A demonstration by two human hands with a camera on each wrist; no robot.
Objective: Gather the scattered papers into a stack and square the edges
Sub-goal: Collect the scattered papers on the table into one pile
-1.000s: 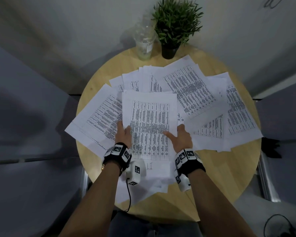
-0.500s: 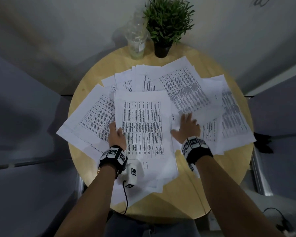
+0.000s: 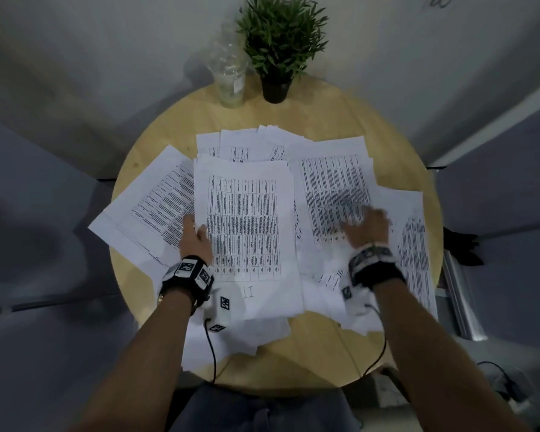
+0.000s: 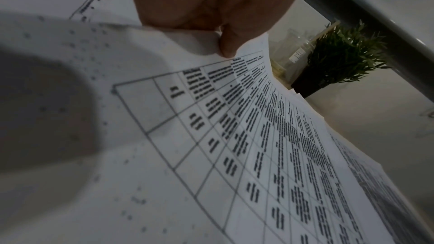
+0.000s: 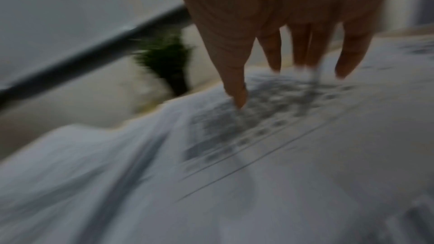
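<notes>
Shifted since a second ago: right hand (image 3: 366,227) gone from the centre sheet's right edge out onto the printed sheet (image 3: 334,194) to the right, and that sheet swung from its slant to nearly parallel with the centre sheet (image 3: 243,226); camera view dipped too.

Right hand flat, fingers (image 5: 237,88) straight and spread, tips pressing down on the print, nothing gripped. Left hand (image 3: 197,236) at the centre sheet's left edge, thumb (image 4: 229,44) curled over the paper and pinching it; how many sheets lie in that pinch, impossible to tell.

Papers spread over the round wooden table (image 3: 396,145): centre sheet foremost, a slanted sheet (image 3: 150,207) under the left hand's side, several more fanned behind, others trailing to the right rim and hanging off the near edge.

Gathering step, judged early: no single pile yet, edges nowhere square. Next move likely calls for dragging the right-hand sheet leftward onto the centre sheet while the left pinch anchors, then sweeping in the outliers.

Right wrist view badly smeared by motion; print unreadable. Lower layers hidden beneath the top sheets. Plastic cup (image 3: 229,79) and potted plant (image 3: 278,42) at the far rim, apart from the papers.
</notes>
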